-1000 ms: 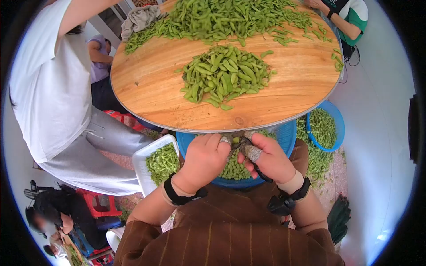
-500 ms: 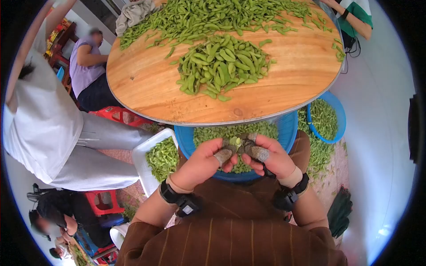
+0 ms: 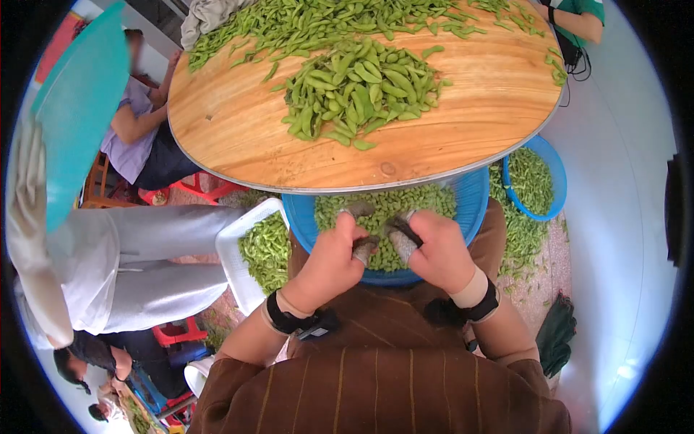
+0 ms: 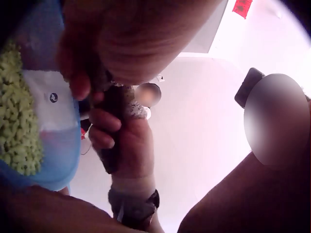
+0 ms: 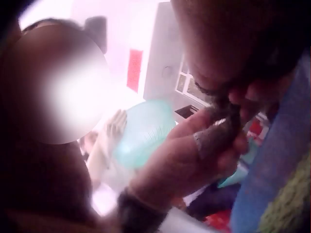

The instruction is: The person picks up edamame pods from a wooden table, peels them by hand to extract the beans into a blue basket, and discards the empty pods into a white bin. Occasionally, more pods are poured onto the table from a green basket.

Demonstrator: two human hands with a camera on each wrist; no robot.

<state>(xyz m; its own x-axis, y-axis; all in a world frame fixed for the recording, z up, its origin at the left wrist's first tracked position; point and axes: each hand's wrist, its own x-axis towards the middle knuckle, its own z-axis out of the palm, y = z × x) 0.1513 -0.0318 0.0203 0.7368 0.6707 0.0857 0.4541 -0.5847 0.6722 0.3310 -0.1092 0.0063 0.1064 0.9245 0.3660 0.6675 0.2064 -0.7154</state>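
Note:
Over a blue basin of shelled green beans, both hands are close together with curled fingers. Grey wraps, darkly stained, cover several fingertips. My left hand has its thumb and forefinger bent toward the right hand; what lies between them cannot be made out. My right hand curls its lower fingers round a dark, long thing, seen in the left wrist view. Its wrapped thumb points at the left hand. Ahead on the round wooden table lies a heap of green soybean pods.
A larger pod pile covers the table's far side. Left of the basin stands a white crate of pods; to the right, a blue basket. A person in grey trousers stands at left near a turquoise tub.
The opened pod with pale green beans seen between my hands half a second ago no longer shows there. The hands have drawn slightly apart. At left, a turquoise tub has come into view.

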